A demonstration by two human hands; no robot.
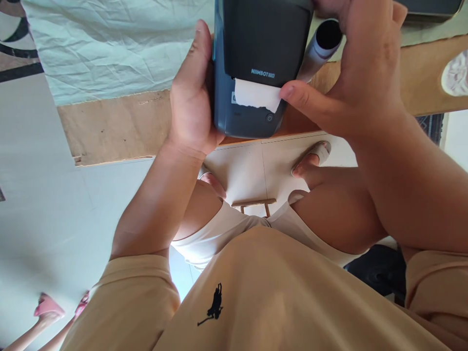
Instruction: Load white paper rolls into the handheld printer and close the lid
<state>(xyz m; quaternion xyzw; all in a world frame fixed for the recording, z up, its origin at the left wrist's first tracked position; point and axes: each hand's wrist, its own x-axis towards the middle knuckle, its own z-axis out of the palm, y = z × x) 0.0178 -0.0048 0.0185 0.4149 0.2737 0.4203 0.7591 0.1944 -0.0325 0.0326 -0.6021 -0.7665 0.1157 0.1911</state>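
Note:
A dark label printer (pixel 268 39) marked NIIMBOT is held up over the table's near edge. From its slot sticks a short white paper strip (pixel 256 95) with a ragged lower edge. My left hand (pixel 193 97) is closed around the printer's left side, thumb up along it and palm underneath. At the right side is my right hand (pixel 369 73), its thumb tip touching the strip's right edge. Its other fingers curl at the printer's upper right, partly cut off by the frame. Between that hand and the printer shows a white tube (pixel 321 46) with a dark end.
The wooden table (pixel 120 129) carries a pale green cloth (pixel 117 48). A dark object (pixel 431 7) lies at the top right, and a whitish round patch (pixel 455 73) is on the right. A small wooden stool (pixel 254 203) shows below. Another person's pink shoe (pixel 49 306) appears at lower left.

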